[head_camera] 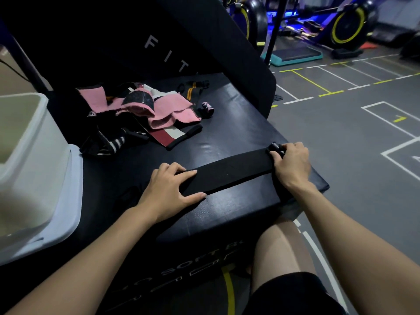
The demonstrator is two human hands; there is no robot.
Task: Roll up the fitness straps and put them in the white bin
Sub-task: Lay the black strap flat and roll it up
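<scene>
Head view: I look down over a black padded box [227, 137] with both of my hands on its near edge
Black strap: black strap [229, 173] lies flat along the near part of the box top, stretched out between my two hands
Left hand: left hand [169, 189] lies flat on the strap's left end, fingers straight and spread, pressing it down onto the pad
Right hand: right hand [292, 163] has its fingers curled over the strap's right end, where I see a small tight roll [276, 148] starting under the fingertips
White bin: white bin [34, 160] stands at my left on the box, its rim and one wall in view; from here I cannot tell what lies inside
Strap pile: pile of straps [141, 114] sits farther back on the pad, well apart from my hands, with pink, black, striped and dark red pieces tangled together
Rolled strap: small rolled strap [208, 109] lies just to the right of the pile
Back pad: upright black pad [159, 42] with pale letters rises behind the pile
Floor: grey floor [352, 123] with white and yellow lines spreads at right; exercise bikes [347, 26] stand far back
</scene>
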